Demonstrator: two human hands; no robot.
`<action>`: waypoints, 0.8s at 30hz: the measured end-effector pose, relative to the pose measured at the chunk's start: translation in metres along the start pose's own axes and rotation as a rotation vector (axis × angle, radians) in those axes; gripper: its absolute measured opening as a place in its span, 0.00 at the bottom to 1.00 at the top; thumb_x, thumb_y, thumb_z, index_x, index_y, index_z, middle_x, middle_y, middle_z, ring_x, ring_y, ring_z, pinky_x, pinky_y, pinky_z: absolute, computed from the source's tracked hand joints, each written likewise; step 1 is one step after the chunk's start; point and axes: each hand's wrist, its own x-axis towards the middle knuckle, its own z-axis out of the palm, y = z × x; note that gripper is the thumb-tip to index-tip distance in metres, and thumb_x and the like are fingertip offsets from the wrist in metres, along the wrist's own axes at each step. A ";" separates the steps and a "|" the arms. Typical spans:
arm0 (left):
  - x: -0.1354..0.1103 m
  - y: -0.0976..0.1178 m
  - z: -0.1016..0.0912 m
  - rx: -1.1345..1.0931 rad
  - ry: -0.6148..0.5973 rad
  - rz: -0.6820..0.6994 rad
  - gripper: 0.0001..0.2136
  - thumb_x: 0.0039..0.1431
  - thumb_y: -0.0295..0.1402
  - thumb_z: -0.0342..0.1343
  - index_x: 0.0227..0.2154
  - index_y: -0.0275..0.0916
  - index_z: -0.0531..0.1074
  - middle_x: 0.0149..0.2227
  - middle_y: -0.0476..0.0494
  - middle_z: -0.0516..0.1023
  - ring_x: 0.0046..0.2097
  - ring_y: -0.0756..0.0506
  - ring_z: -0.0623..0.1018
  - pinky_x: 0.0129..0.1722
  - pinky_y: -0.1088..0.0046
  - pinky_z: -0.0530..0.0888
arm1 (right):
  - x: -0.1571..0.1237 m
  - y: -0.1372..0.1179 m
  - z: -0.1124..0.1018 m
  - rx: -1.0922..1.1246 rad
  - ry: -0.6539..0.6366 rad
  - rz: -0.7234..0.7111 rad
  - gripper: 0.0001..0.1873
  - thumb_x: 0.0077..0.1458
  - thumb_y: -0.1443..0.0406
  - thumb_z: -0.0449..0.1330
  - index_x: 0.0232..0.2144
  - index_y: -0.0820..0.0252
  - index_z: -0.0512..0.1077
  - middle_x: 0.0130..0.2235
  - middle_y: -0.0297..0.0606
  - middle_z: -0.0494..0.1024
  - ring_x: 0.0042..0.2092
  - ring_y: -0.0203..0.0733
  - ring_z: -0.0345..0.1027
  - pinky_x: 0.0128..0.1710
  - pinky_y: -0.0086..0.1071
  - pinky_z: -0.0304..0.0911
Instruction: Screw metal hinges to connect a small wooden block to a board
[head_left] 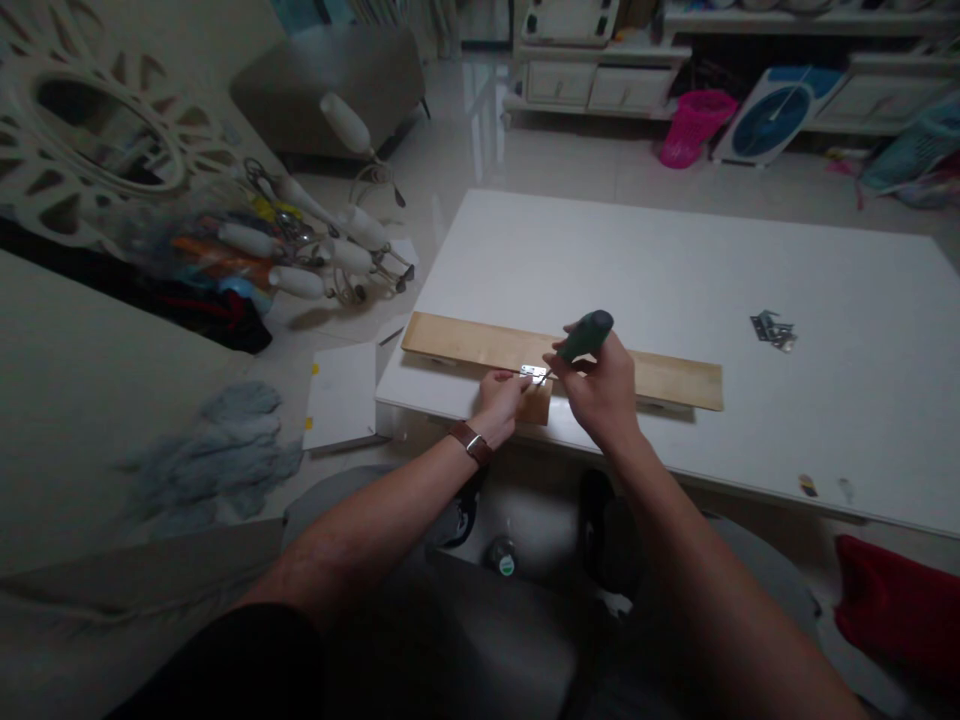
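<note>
A long wooden board [465, 345] lies across the white table in front of me. Against its near edge sits a small wooden block [534, 408], with a shiny metal hinge [532, 371] bridging the two. My left hand [501, 398], a watch on its wrist, is closed with its fingertips pinching at the hinge and the block's left side. In my right hand [604, 385] is a screwdriver [586, 335] with a dark green handle, tilted so that its tip comes down at the hinge. Whether a screw is under the tip is too small to tell.
More metal hinges [774, 330] lie on the right of the white table [637, 265]. Small pieces [807, 485] rest near its front edge. A fallen lamp [349, 255] and a white box [341, 395] are on the floor at left. A red cloth [900, 610] lies at lower right.
</note>
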 end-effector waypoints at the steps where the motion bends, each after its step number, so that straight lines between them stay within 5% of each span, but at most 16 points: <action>1: 0.000 0.000 0.000 0.017 0.004 -0.013 0.17 0.42 0.24 0.72 0.31 0.41 0.70 0.32 0.46 0.79 0.38 0.44 0.79 0.44 0.66 0.74 | 0.000 -0.001 0.000 0.032 -0.020 0.015 0.18 0.54 0.63 0.65 0.48 0.55 0.74 0.43 0.42 0.81 0.45 0.51 0.80 0.37 0.42 0.79; 7: -0.002 0.003 -0.001 0.044 0.002 -0.037 0.15 0.44 0.25 0.71 0.30 0.41 0.70 0.33 0.46 0.79 0.39 0.44 0.79 0.43 0.67 0.73 | -0.001 -0.003 -0.004 0.142 -0.140 0.019 0.26 0.57 0.65 0.59 0.59 0.52 0.70 0.51 0.44 0.83 0.54 0.52 0.79 0.43 0.43 0.80; 17: -0.001 0.002 -0.001 0.006 -0.021 -0.040 0.16 0.42 0.23 0.72 0.30 0.40 0.70 0.33 0.45 0.79 0.38 0.44 0.79 0.43 0.66 0.74 | 0.000 -0.002 -0.001 0.032 -0.003 -0.010 0.13 0.54 0.63 0.66 0.43 0.55 0.74 0.39 0.40 0.80 0.40 0.47 0.78 0.34 0.39 0.77; 24: 0.009 -0.008 -0.002 -0.035 -0.039 -0.024 0.16 0.42 0.24 0.72 0.29 0.40 0.69 0.31 0.47 0.78 0.37 0.45 0.78 0.42 0.67 0.73 | 0.001 -0.003 -0.003 0.146 -0.090 -0.012 0.19 0.58 0.66 0.60 0.52 0.52 0.73 0.47 0.42 0.82 0.48 0.50 0.80 0.39 0.41 0.78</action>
